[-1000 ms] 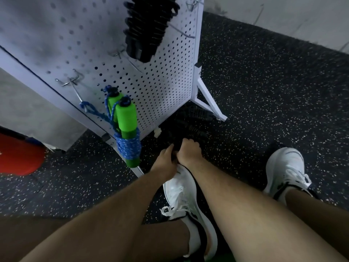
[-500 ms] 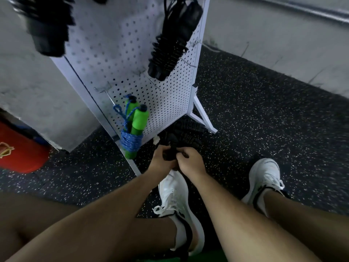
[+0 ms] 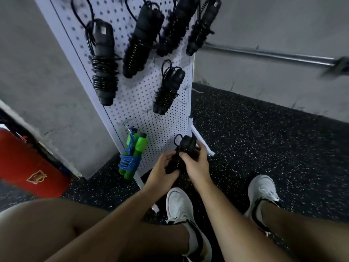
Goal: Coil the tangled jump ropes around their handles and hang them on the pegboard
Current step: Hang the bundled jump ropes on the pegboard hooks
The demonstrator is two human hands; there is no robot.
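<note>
Black jump rope (image 3: 184, 148), cord wound round paired handles, held low before the pegboard's (image 3: 170, 125) bottom right corner. Left hand (image 3: 162, 171) curls round its lower end, hiding it. Right hand (image 3: 196, 165) grips the middle. Top-row black ropes (image 3: 139, 40) are cut off by the frame edge. Green-handled rope (image 3: 132, 154) hangs just left. Speckled rubber floor (image 3: 264, 138) stretches rightward to the wall.

Black coiled jump ropes (image 3: 104, 72) crowd the pegboard (image 3: 166, 125) along its top; another hangs mid-board by the right edge. Bare board lies below it, between the green-handled jump rope (image 3: 132, 154) and the right edge.
</note>
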